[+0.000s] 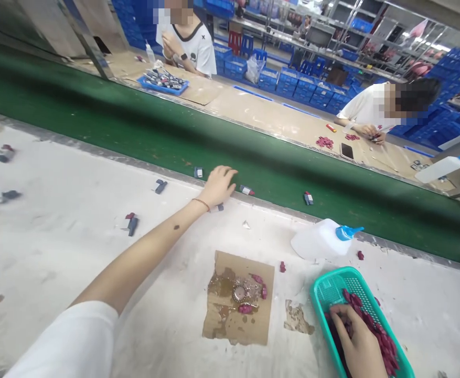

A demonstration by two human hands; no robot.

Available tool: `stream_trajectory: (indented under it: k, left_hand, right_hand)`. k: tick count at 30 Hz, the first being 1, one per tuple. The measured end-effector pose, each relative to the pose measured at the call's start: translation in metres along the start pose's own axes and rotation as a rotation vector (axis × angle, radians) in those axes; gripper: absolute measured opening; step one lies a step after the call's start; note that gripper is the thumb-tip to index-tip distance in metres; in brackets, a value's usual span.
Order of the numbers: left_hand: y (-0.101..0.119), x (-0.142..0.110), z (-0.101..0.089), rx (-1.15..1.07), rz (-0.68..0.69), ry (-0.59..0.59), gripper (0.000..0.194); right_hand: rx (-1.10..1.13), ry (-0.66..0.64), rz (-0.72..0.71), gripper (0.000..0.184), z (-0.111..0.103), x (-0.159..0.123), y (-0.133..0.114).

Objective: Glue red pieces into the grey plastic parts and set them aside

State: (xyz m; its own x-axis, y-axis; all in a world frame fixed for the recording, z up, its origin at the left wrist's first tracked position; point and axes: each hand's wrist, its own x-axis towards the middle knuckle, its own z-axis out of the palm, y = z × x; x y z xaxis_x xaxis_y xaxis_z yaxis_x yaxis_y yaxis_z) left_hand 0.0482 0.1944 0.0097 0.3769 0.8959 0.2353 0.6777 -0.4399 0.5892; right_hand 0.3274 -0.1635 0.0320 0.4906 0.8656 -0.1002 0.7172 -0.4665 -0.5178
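Observation:
My left hand (pixel 217 186) reaches over the near edge of the green conveyor belt (pixel 162 137), fingers stretched out and apart, with nothing seen in them. Close by on the belt lie a small grey-and-white piece (pixel 198 172) and a grey-and-red piece (pixel 247 190). My right hand (pixel 355 338) is inside a teal plastic basket (pixel 319 295) of small dark-red parts (pixel 385 341). Its thumb and fingers are curled together among them; what they grip is hidden. Between my arms, a wet cardboard piece (pixel 261 325) carries a round cap (pixel 239 293) and several dark-red parts.
A white squeeze bottle (pixel 320 240) with a blue nozzle lies beyond the basket. More grey-and-red pieces (pixel 132 224) are scattered at left. Across the belt, two people sit at a bench (pixel 249 113), one behind a blue tray (pixel 167 89) of pieces, the other handling small parts.

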Motion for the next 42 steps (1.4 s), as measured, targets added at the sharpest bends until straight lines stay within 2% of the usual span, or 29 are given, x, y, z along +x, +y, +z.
stream_trajectory:
  k: [4, 8, 12, 16, 19, 22, 25, 29, 32, 34, 37, 42]
  left_hand:
    - [-0.030, -0.004, -0.017, -0.035, -0.174, 0.086, 0.029]
    - [-0.045, -0.003, -0.033, -0.164, -0.260, 0.069, 0.016]
    - [-0.042, -0.004, -0.042, -0.348, -0.336, 0.076, 0.020]
    - [-0.025, -0.026, -0.041, -0.587, -0.440, 0.050, 0.024]
    - [-0.003, -0.057, -0.041, -0.799, -0.508, -0.092, 0.020]
    - [0.019, -0.091, -0.043, -1.050, -0.613, -0.277, 0.037]
    - [0.034, -0.121, -0.041, -1.120, -0.643, -0.402, 0.047]
    - [0.044, -0.151, -0.036, -1.091, -0.563, -0.504, 0.041]
    - [0.050, -0.166, -0.033, -1.087, -0.546, -0.507, 0.035]
    - [0.052, -0.172, -0.030, -1.128, -0.575, -0.517, 0.037]
    - [0.052, -0.179, -0.024, -1.223, -0.623, -0.535, 0.045]
    - [0.050, -0.186, -0.017, -1.281, -0.667, -0.490, 0.035]
  right_hand:
    - [-0.023, 0.001, -0.072, 0.026, 0.004, -0.002, 0.000]
    - [-0.021, -0.010, -0.032, 0.022, 0.005, -0.002, -0.007]
    - [0.049, 0.030, 0.026, 0.022, 0.000, -0.005, -0.013]
    - [0.290, 0.081, 0.139, 0.032, -0.005, -0.008, -0.026]
    - [0.527, 0.094, 0.209, 0.041, -0.003, -0.007, -0.044]
    - [0.764, 0.058, 0.264, 0.045, 0.006, -0.002, -0.063]
    - [0.940, -0.085, 0.267, 0.045, 0.018, 0.004, -0.084]
    - [1.080, -0.331, 0.242, 0.041, 0.035, 0.012, -0.107]
    - [1.065, -0.457, 0.163, 0.039, 0.049, 0.016, -0.118]
    - [0.998, -0.473, 0.096, 0.037, 0.058, 0.018, -0.122]
    - [0.809, -0.393, -0.029, 0.033, 0.071, 0.017, -0.125]
    - [0.484, -0.318, -0.230, 0.023, 0.085, 0.008, -0.129]
